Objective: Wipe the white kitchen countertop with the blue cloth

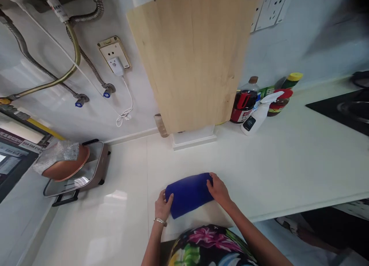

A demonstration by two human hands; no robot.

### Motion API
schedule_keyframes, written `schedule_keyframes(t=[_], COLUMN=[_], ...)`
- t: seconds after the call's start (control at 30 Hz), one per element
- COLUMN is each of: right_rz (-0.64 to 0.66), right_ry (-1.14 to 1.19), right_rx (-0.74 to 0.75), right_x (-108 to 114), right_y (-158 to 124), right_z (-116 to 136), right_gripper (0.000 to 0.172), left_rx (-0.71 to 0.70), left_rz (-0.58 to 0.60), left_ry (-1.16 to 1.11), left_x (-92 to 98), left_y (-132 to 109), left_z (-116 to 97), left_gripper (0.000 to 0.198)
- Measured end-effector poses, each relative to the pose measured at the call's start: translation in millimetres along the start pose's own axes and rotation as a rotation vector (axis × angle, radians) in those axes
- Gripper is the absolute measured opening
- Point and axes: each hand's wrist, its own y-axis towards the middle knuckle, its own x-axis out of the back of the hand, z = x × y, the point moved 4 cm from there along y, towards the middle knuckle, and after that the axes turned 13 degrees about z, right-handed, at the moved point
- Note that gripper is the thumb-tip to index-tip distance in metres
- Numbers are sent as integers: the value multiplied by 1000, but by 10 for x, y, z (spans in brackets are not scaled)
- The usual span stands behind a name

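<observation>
Our left grip [163, 207] and right grip [219, 191] pinch 2 ends of the blue cloth [188, 195], on or just above the tabletop [268, 173]; if we loosen 1 end first, it could skew

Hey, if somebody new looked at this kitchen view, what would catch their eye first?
Probably the deep blue cloth, stretched over the pale counter between the left hand and the right hand. Next, the big wooden panel standing upright beyond it at top center. Then perhaps the white spray bottle among other bottles, just right of the panel's foot.
</observation>
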Motion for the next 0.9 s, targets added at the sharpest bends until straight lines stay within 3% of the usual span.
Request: schedule_keyframes(t=[0.2, 0.4, 0.5, 0.6, 0.8, 0.9], right_rz=[-18, -121, -146, -119, -116, -85], right_ry=[-66, -94, -194, -281, -373, -473], right_rx=[52, 144, 149, 121, 80, 70], right_x=[-4, 285, 411, 445, 408, 299], right_y=[-94, -158, -146, -133, -168, -170], right_z=[27, 17, -27, -56, 173, 475], right_gripper=[34, 39, 38, 38, 39, 38], left_rx=[-81, -161, -196, -217, -201, -184], left_rz=[34, 88, 91, 38, -168, -200], left_ry=[69, 64, 87, 130, 259, 310], left_x=[-68, -273, -256, 59, 1059, 1223], left_y=[50, 288, 434, 591, 783, 772], left_z=[-8, -106, -106, -48, 285, 500], left_gripper=[36, 33, 31, 34, 45, 54])
